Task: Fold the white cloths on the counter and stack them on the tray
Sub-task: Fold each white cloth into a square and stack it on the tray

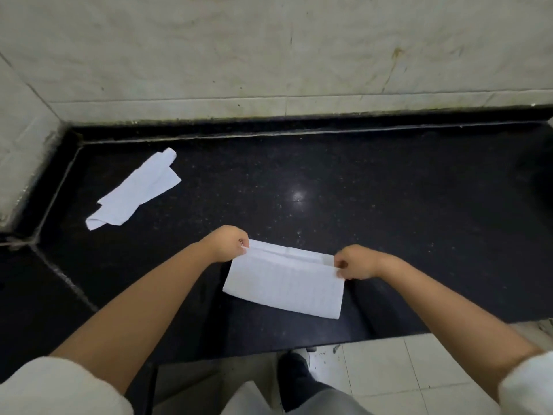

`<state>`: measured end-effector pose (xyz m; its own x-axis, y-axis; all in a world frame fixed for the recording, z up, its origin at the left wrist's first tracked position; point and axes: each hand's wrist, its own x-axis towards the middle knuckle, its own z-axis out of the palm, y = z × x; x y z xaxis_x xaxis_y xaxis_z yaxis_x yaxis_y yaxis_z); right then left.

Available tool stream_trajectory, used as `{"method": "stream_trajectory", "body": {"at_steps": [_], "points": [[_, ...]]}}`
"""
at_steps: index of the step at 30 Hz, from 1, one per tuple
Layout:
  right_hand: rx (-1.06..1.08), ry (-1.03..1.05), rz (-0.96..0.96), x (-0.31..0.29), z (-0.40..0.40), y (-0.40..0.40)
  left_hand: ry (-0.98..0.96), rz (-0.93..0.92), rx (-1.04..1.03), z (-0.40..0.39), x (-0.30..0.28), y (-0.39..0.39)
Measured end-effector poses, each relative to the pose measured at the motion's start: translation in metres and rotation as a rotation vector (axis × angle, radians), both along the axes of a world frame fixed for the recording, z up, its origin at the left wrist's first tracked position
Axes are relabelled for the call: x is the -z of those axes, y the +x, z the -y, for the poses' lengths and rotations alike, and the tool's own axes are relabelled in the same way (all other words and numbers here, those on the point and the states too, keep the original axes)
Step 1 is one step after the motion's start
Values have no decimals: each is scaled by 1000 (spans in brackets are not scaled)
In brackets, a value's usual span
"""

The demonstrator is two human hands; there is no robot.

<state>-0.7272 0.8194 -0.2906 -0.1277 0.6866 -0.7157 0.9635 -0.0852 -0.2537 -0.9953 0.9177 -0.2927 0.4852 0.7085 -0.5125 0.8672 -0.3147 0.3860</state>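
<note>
A white cloth (284, 283), folded double, lies near the front edge of the black counter (359, 190). My left hand (229, 242) pinches its far left corner. Its far right corner is pinched by my right hand (356, 262). The far edge is lifted slightly off the counter. A second white cloth (134, 191) lies rumpled and unfolded at the counter's left, apart from both hands. No tray is in view.
A pale tiled wall (269, 55) runs behind the counter and turns forward at the left. A dark shape (538, 175) sits at the right edge. Below the counter's front edge are white floor tiles (389, 369) and my shoe (296, 375).
</note>
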Motion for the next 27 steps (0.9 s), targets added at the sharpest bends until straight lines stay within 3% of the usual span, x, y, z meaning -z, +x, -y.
{"method": "stream_trajectory", "body": {"at_steps": [5, 12, 27], "points": [[139, 228, -37, 26, 3, 13, 151, -25, -111, -3, 21, 11], [327, 470, -57, 43, 11, 9, 290, -70, -81, -1, 39, 17], [433, 470, 66, 39, 12, -20, 407, -161, 139, 6, 42, 7]]}}
